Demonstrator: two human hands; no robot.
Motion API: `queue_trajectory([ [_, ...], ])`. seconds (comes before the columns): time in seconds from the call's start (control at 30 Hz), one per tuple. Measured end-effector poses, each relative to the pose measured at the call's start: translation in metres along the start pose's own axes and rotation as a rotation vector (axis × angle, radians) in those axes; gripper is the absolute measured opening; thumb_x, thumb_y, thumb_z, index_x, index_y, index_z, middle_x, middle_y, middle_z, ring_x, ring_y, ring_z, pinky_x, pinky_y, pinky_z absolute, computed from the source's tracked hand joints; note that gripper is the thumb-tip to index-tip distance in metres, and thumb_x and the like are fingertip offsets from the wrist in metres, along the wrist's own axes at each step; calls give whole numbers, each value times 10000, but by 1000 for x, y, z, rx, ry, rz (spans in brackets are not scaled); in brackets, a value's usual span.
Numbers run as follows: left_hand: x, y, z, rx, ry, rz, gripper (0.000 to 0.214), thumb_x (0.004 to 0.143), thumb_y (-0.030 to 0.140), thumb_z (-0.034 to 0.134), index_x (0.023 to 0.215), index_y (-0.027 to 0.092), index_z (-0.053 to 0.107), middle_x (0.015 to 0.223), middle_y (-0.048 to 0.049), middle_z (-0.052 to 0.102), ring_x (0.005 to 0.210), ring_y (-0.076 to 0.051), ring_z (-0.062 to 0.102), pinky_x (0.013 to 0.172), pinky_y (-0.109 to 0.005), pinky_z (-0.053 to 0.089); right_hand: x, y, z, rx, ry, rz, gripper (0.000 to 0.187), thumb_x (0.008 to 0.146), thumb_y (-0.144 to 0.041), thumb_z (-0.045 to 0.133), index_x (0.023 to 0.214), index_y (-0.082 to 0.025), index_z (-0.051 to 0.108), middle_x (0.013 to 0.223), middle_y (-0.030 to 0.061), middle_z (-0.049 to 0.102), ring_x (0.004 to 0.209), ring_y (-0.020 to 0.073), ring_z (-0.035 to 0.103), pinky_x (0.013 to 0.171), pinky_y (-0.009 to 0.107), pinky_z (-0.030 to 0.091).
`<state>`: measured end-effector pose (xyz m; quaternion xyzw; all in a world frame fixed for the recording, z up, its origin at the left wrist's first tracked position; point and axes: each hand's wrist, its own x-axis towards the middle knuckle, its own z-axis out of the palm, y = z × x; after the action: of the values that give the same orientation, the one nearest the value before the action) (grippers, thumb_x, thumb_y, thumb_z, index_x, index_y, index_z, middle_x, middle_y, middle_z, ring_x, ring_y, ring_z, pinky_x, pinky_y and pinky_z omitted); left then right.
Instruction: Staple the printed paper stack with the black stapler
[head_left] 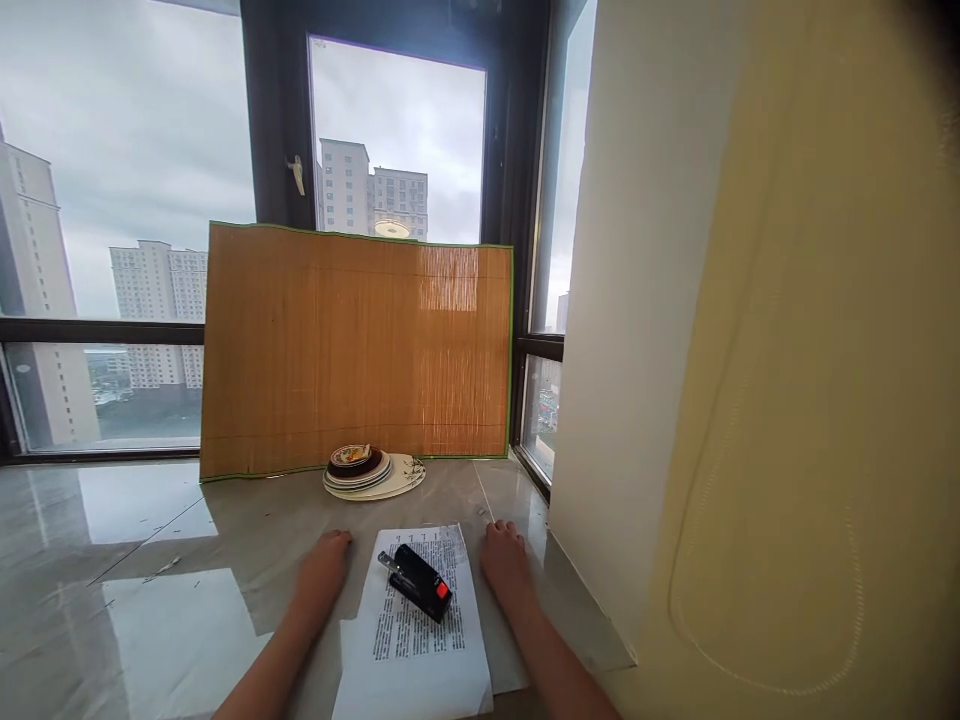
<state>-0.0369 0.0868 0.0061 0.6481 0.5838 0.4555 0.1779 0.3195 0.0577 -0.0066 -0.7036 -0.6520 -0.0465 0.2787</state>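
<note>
A black stapler (420,583) with a red patch lies slantwise on a printed sheet of paper (420,680), its metal end pointing up and left. To the left of the sheet, my left hand (325,566) rests on the stone sill, curled into a loose fist. My right hand (507,560) lies just past the sheet's right edge with its fingers bent under. Neither hand touches the stapler, and no object shows in either one.
Stacked plates and a small bowl (360,466) stand on the sill (285,515) farther back. Behind them a brown slatted mat (352,350) leans against the window. A wall (630,300) with a hanging bead chain (859,600) rises close on the right.
</note>
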Motion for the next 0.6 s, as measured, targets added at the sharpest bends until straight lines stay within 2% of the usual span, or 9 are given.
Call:
queue_trajectory([
  [0.1, -18, 0, -2, 156, -2, 11, 250, 811, 85, 462, 866, 182, 686, 904, -100, 685, 932, -269, 635, 851, -343, 443, 1, 0, -7, 66, -8, -8, 331, 895, -54, 437, 931, -154, 750, 1068, 159, 716, 1107, 299, 610, 920, 372, 424],
  [0.2, -35, 1, 1, 261, 27, 57, 308, 880, 161, 425, 1019, 196, 699, 1042, -131, 692, 924, -274, 667, 828, -354, 475, -1, -11, -15, 263, 83, -30, 290, 895, -107, 467, 898, -183, 746, 1001, 120, 730, 1046, 271, 627, 924, 354, 447],
  [0.3, -46, 4, 6, 209, 44, 156, 288, 850, 179, 450, 952, 222, 717, 1033, -122, 682, 930, -272, 685, 852, -354, 508, -10, -35, -19, 676, 141, -58, 290, 957, -287, 478, 906, -190, 746, 925, 91, 734, 895, 237, 652, 802, 319, 501],
  [0.37, -50, 9, 8, 136, 42, 197, 263, 782, 157, 492, 878, 246, 720, 1022, -107, 688, 947, -273, 691, 860, -350, 523, -20, -52, -19, 873, 94, -162, 336, 976, -398, 488, 918, -192, 747, 923, 76, 730, 868, 219, 659, 753, 298, 513],
  [0.4, -52, 13, 9, 98, 42, 201, 259, 754, 151, 509, 865, 255, 719, 1038, -100, 697, 958, -276, 694, 857, -349, 530, -27, -59, -18, 918, 62, -244, 320, 963, -426, 524, 954, -198, 750, 963, 72, 729, 899, 215, 664, 779, 298, 520],
  [0.47, -55, 19, 11, 35, 50, 169, 264, 743, 162, 530, 897, 266, 718, 1041, -86, 724, 929, -280, 705, 822, -351, 542, -40, -70, -16, 905, -11, -417, 325, 861, -447, 686, 1098, -230, 736, 1112, 72, 709, 1030, 231, 660, 908, 331, 519],
  [0.5, -56, 22, 12, 11, 62, 140, 253, 762, 185, 542, 926, 269, 717, 1020, -80, 738, 897, -281, 710, 795, -351, 546, -46, -73, -15, 870, -49, -472, 437, 790, -425, 766, 1187, -251, 709, 1198, 78, 688, 1105, 248, 647, 975, 359, 505],
  [0.57, -57, 27, 15, -35, 98, 90, 214, 809, 266, 574, 967, 270, 718, 971, -80, 758, 862, -289, 715, 777, -355, 550, -55, -76, -15, 799, -105, -496, 673, 709, -325, 833, 1347, -283, 622, 1326, 94, 642, 1223, 282, 611, 1060, 406, 471],
  [0.6, -58, 29, 16, -60, 106, 81, 205, 823, 312, 590, 972, 268, 725, 971, -85, 764, 873, -296, 717, 791, -360, 552, -58, -77, -15, 775, -118, -480, 729, 714, -270, 820, 1402, -292, 578, 1368, 100, 627, 1263, 292, 595, 1085, 424, 455],
])
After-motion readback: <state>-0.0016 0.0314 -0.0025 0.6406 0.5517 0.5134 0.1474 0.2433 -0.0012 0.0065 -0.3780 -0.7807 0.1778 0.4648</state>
